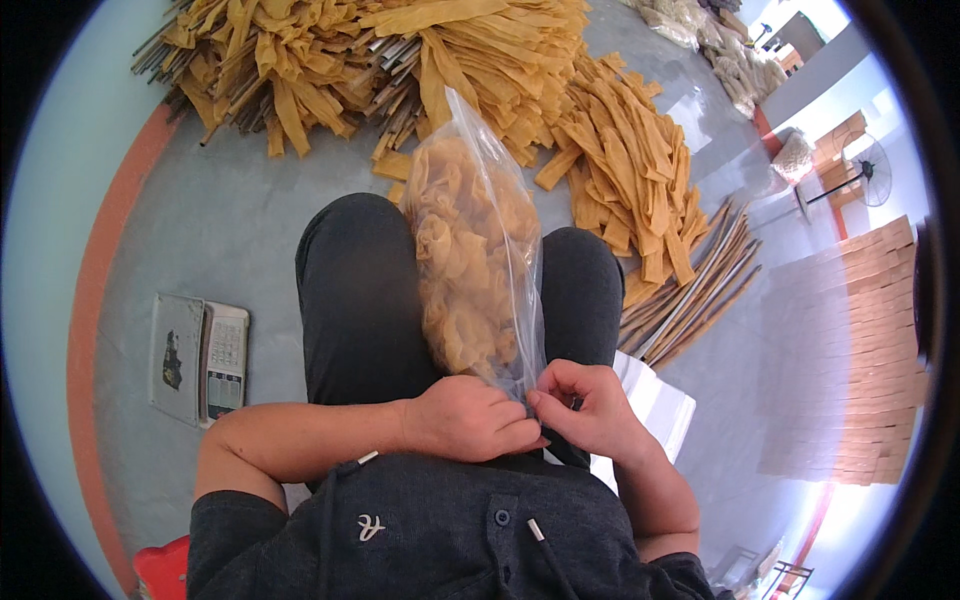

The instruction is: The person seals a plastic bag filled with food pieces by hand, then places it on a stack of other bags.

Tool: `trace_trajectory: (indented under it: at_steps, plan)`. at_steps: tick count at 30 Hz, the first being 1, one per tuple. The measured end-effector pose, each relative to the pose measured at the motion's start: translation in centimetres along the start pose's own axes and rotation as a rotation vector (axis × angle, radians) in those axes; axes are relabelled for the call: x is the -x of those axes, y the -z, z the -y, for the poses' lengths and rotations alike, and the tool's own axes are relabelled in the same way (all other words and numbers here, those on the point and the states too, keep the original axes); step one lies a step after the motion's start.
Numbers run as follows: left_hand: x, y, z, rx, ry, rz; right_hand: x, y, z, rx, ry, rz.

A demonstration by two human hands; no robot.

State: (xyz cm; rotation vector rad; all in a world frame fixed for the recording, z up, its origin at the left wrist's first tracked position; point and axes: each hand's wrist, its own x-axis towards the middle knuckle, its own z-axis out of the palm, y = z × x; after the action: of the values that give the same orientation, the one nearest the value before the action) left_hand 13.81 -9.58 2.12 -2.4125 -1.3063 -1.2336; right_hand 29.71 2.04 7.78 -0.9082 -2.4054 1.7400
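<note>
A clear plastic bag [470, 240] of crumpled amber, sheet-like pieces lies lengthwise over my lap, its lower end at my hands. My left hand [480, 420] is closed on that lower end, its fingers curled against the plastic. Just right of it, my right hand [580, 410] pinches the edge of the same end between thumb and forefinger. My dark-trousered knees show on either side of the bag, and a white flat object [665, 410] lies beyond my right hand.
Piles of long amber strips [630, 170] and thin sticks [690, 290] lie ahead. A digital scale [175, 355] sits left, a red object [160, 570] at lower left. Right stand a fan [865, 170], brown boards [840, 350] and pale bundles [750, 80].
</note>
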Motion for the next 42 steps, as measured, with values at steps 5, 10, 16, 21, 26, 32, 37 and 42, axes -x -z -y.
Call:
trace_trajectory:
  at_steps: [5, 10, 16, 21, 26, 32, 37, 42]
  plan:
    - [0.5, 1.6, -0.1, 0.143, 0.120, 0.061, 0.8, -0.6, 1.0, 0.153, -0.007, -0.043]
    - [0.8, 1.5, 2.7, 0.258, 0.338, -0.123, 1.4, -1.0, 1.0, 0.228, 0.050, -0.090]
    - [-1.2, 3.0, 3.7, 0.489, 0.724, -0.087, 1.7, -0.9, 0.9, 0.219, 0.086, -0.094]
    - [-0.9, 4.1, 1.3, 0.796, 0.858, 0.151, 2.7, -0.2, 0.9, 0.204, -0.048, -0.035]
    - [0.9, 1.4, 0.9, 0.240, 0.249, 0.057, 1.0, -0.7, 0.0, 0.047, 0.071, -0.205]
    - [1.6, -0.9, 0.0, 0.353, 0.221, 0.094, -0.4, -1.5, -0.3, 0.113, 0.067, -0.194]
    - [1.7, -0.3, -0.1, 0.430, 0.363, 0.116, -0.4, -1.5, 0.2, 0.140, 0.074, -0.224]
    - [1.1, 1.0, 1.3, 0.384, 0.452, -0.014, -0.5, -1.5, 0.1, 0.171, 0.121, -0.231]
